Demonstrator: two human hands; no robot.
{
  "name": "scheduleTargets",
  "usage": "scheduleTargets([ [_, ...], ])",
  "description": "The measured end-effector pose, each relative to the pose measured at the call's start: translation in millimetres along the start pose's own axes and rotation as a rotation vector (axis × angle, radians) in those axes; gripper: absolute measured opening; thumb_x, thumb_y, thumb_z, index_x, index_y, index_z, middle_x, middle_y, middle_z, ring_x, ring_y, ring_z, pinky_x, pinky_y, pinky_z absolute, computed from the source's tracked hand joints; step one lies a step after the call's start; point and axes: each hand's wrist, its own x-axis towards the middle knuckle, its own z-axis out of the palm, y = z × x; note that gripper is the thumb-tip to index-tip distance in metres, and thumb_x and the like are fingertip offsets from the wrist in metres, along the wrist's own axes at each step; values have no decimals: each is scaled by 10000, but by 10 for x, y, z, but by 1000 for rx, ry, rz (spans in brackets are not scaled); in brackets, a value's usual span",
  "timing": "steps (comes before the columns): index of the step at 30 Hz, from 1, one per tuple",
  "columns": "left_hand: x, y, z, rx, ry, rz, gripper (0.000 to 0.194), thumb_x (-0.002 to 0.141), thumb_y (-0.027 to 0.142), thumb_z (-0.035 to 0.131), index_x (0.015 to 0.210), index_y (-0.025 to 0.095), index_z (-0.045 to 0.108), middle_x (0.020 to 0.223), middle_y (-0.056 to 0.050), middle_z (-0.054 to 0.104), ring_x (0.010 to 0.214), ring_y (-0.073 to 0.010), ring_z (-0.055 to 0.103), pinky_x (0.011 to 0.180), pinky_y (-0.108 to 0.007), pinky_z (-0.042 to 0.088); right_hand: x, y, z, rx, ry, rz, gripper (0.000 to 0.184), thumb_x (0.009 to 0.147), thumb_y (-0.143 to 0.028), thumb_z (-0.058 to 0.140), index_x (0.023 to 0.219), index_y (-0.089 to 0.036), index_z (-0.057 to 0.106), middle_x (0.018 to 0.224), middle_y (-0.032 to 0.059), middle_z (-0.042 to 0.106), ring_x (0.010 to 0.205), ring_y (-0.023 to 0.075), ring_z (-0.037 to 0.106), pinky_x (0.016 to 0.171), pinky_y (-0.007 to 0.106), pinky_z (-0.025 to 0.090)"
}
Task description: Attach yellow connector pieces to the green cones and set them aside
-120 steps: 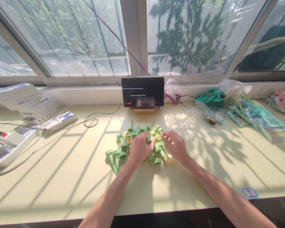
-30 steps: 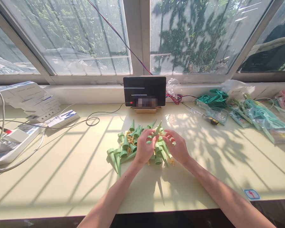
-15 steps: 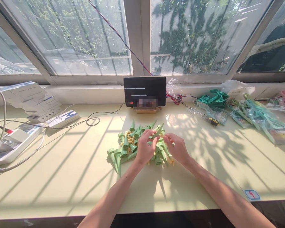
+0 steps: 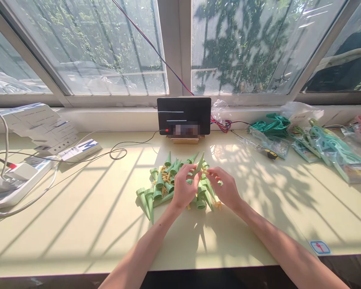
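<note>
Your left hand grasps a green cone above the pile of cones, its tip pointing up. Your right hand has its fingertips at a small yellow piece beside that cone; whether they pinch it, you cannot tell. Bare table stretches from the pile to the near edge and out both sides. The tablet bounds the far side, the power strip the far left, bagged goods the far right.
</note>
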Motion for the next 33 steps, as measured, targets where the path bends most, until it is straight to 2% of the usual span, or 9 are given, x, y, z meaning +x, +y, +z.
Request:
scheduleTargets([
  [6, 6, 3, 0, 35, -21, 64, 137, 867, 231, 601, 995, 207, 646, 926, -46, 614, 792, -136, 597, 616, -235, 568, 2, 12, -24, -39, -67, 25, 327, 1009, -386, 412, 868, -185, 628, 713, 24, 644, 630, 132, 601, 596, 251, 509],
  [8, 6, 2, 3, 43, -18, 66, 127, 866, 229, 601, 982, 205, 647, 915, -46, 614, 781, -135, 596, 610, -236, 569, 4, 8, -28, -38, -64, 46, 324, 1005, -399, 419, 886, -186, 633, 737, 33, 664, 646, 139, 615, 595, 254, 508],
  [12, 1, -2, 6, 40, 4, 50, 120, 865, 230, 601, 975, 203, 639, 906, -47, 610, 771, -135, 600, 591, -230, 566, 7, -13, -21, -4, -25, 85, 263, 963, -414, 513, 1057, -193, 621, 866, 55, 696, 693, 149, 642, 565, 247, 524],
  [16, -4, -4, 1, 38, -6, 45, 118, 867, 231, 598, 975, 201, 634, 909, -46, 609, 794, -138, 606, 598, -226, 567, 3, -28, -10, 4, -20, 47, 214, 972, -374, 501, 990, -200, 625, 918, 55, 699, 700, 139, 634, 584, 249, 528],
  [23, -12, -1, 8, 68, -15, 88, 129, 861, 220, 606, 986, 200, 629, 888, -42, 616, 796, -140, 603, 586, -213, 556, -3, 15, -21, -56, -59, 37, 340, 997, -418, 434, 875, -185, 650, 724, 31, 678, 625, 139, 614, 592, 258, 512],
  [28, -11, 1, 9, 59, -5, 68, 117, 870, 234, 594, 973, 197, 636, 892, -48, 611, 784, -142, 607, 588, -226, 561, -8, -18, -20, 4, -34, 91, 280, 945, -436, 538, 1049, -194, 634, 859, 54, 699, 658, 146, 631, 544, 250, 523],
  [33, -12, 10, 3, 51, -2, 57, 116, 872, 239, 591, 974, 198, 630, 886, -45, 600, 773, -139, 599, 593, -231, 565, -11, -32, -10, -13, -17, 38, 227, 966, -395, 507, 978, -208, 634, 891, 47, 698, 663, 136, 625, 580, 260, 534],
])
